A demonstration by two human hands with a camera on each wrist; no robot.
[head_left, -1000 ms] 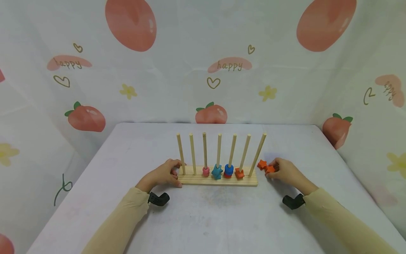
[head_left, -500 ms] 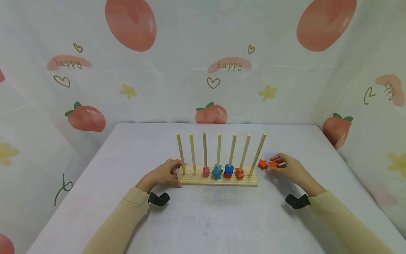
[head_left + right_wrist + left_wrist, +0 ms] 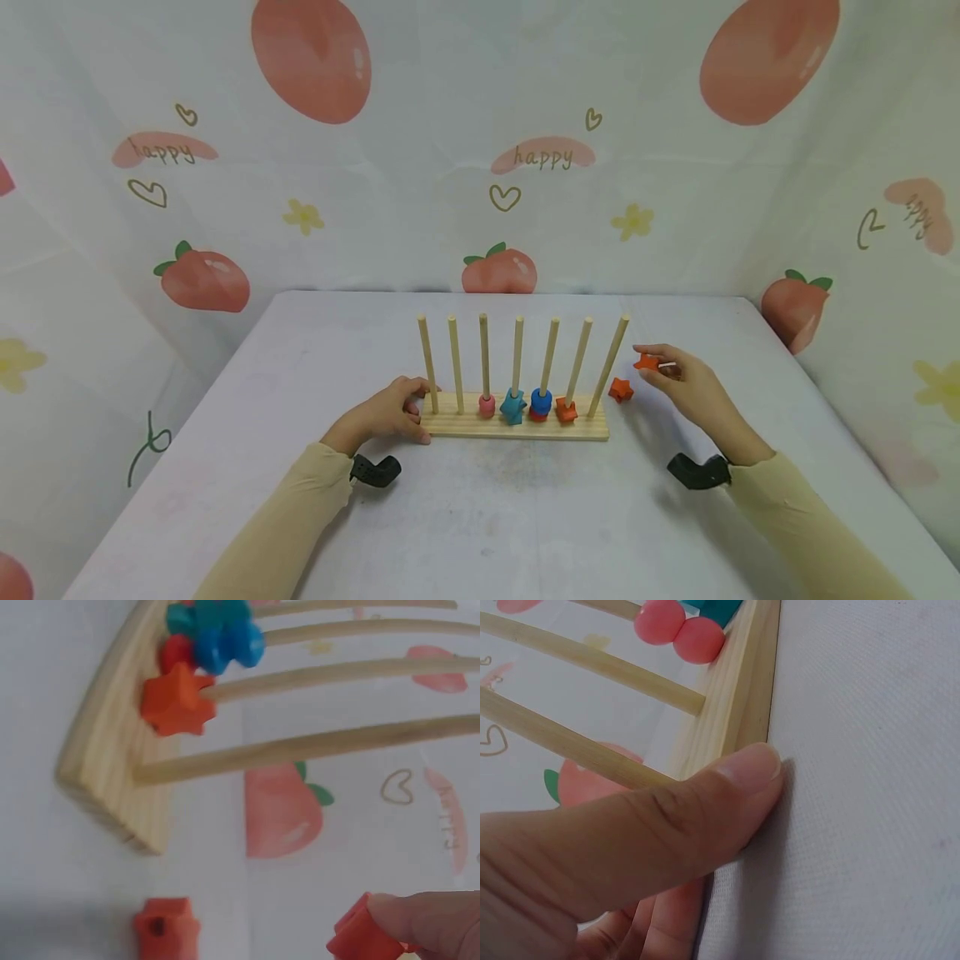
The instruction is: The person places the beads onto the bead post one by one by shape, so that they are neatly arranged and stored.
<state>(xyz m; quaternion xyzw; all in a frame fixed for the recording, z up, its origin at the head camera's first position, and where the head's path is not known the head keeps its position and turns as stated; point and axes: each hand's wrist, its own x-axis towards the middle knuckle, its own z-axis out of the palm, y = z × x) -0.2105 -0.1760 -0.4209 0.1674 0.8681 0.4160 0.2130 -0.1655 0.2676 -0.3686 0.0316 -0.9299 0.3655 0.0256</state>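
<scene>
A wooden peg board (image 3: 450,427) with several upright dowels stands mid-table. My left hand (image 3: 384,412) grips its left end; in the left wrist view the thumb (image 3: 746,776) presses the front edge. Raised off the table to the right of the board, my right hand (image 3: 688,385) pinches an orange star bead (image 3: 647,362). Another orange star bead (image 3: 621,389) lies on the table between the board and that hand. On the dowels sit a pink bead (image 3: 487,406), teal star beads (image 3: 513,407), a blue bead (image 3: 541,400) over a red one, and an orange star bead (image 3: 567,410).
The two leftmost dowels and the rightmost dowel (image 3: 609,365) bear no beads. A white cloth covers the table (image 3: 480,517). Behind it hangs a printed curtain (image 3: 420,208). Each wrist wears a black camera, such as the right one (image 3: 697,472).
My right hand has lifted one orange star bead off the table, away from the other star bead, and moved it up and back. My left hand stays on the board.
</scene>
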